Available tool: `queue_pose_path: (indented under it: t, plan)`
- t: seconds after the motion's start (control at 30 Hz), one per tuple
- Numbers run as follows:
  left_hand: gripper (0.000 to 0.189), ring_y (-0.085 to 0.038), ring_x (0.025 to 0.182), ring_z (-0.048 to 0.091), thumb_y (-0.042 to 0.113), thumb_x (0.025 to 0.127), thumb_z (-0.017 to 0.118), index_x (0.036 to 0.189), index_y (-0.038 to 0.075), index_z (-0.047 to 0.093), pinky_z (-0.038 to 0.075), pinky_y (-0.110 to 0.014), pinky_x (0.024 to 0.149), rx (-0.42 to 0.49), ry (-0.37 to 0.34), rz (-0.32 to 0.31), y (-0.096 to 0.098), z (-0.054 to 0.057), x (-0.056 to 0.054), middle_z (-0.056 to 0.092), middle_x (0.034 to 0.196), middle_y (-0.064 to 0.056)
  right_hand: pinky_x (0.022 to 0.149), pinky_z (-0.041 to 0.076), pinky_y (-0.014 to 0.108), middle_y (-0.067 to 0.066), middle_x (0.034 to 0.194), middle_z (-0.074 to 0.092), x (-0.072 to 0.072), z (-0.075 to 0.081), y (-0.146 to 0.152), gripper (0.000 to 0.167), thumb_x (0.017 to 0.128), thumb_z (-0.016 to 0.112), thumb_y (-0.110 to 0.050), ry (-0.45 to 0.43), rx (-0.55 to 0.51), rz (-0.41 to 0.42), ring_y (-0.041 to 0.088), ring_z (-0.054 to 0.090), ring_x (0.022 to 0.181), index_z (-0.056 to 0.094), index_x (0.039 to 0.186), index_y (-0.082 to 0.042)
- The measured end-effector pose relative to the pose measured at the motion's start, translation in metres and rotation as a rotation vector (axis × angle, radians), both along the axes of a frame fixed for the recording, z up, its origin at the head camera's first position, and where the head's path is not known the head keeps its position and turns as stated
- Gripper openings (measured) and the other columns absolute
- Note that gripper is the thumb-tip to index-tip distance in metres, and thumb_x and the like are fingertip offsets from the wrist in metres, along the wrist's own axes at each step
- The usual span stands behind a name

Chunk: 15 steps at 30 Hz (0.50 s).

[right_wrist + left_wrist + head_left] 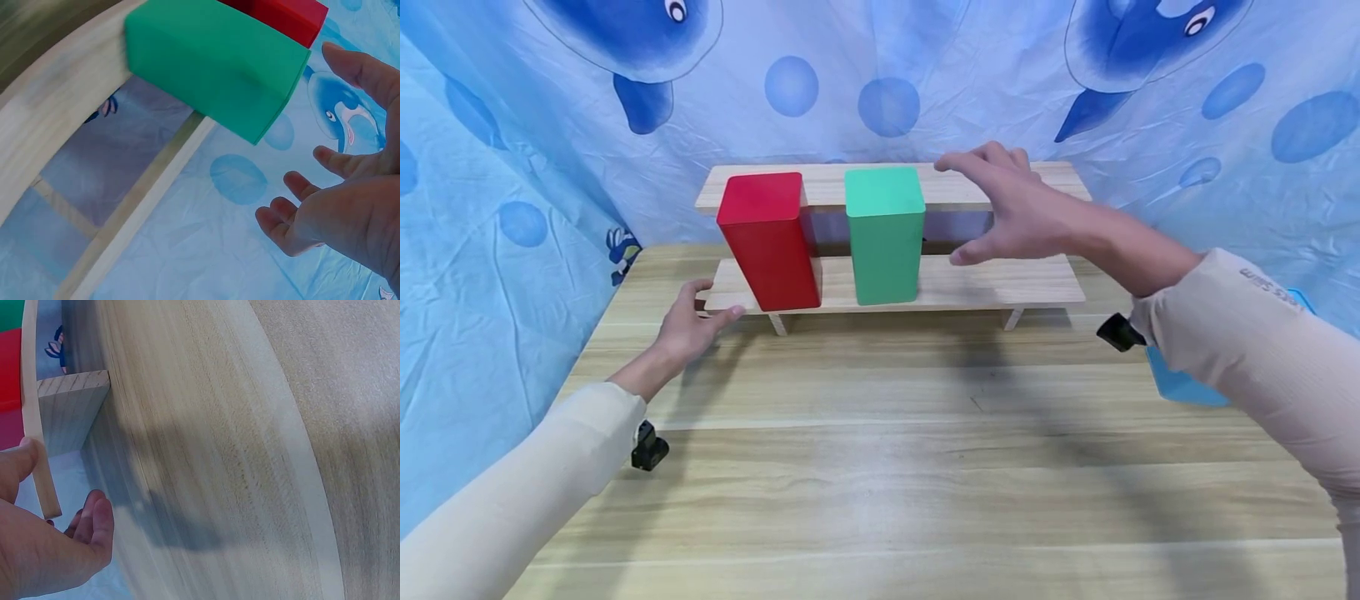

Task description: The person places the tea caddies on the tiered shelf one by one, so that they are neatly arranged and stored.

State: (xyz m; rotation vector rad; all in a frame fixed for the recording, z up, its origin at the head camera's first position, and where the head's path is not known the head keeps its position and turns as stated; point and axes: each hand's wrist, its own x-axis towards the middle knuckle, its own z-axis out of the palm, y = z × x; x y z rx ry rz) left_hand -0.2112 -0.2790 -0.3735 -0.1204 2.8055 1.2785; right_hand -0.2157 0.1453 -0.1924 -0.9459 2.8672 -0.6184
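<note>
My left hand (687,327) is at the left end of the lower board of a pale two-tier wooden shelf (1000,281). In the left wrist view the thumb (25,456) lies on the board's edge, with the other fingers curled around below its end. A tall red box (775,258) and a tall green box (886,242) stand side by side on the lower board, reaching above the upper one. To the right of the green box my right hand (1011,204) hovers, thumb and fingers spread, holding nothing. The right wrist view shows air between those fingers and the green box.
A blue container (1183,387) is partly hidden behind the right sleeve. The shelf stands on a wood-grain table (880,467), near its back edge. Blue sheeting (958,100) with whale pictures hangs behind and at the sides.
</note>
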Motion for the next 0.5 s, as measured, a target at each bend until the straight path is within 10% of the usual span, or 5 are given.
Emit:
queue_pose_path:
  t: [0.5]
  plan:
    - [0.086,-0.043,0.117,0.046,0.041,0.093,0.062,0.151,0.002,0.013,0.044,-0.049,0.09,0.011,-0.011,-0.003,-0.001,-0.001,-0.001,0.036,0.138,-0.03,0.094,0.028,0.061,0.017,0.146,0.028,0.024,-0.022,0.045,0.094,0.074,0.084,-0.031,-0.03,-0.048,0.001,0.037,0.023,0.13,0.03,0.15,-0.018]
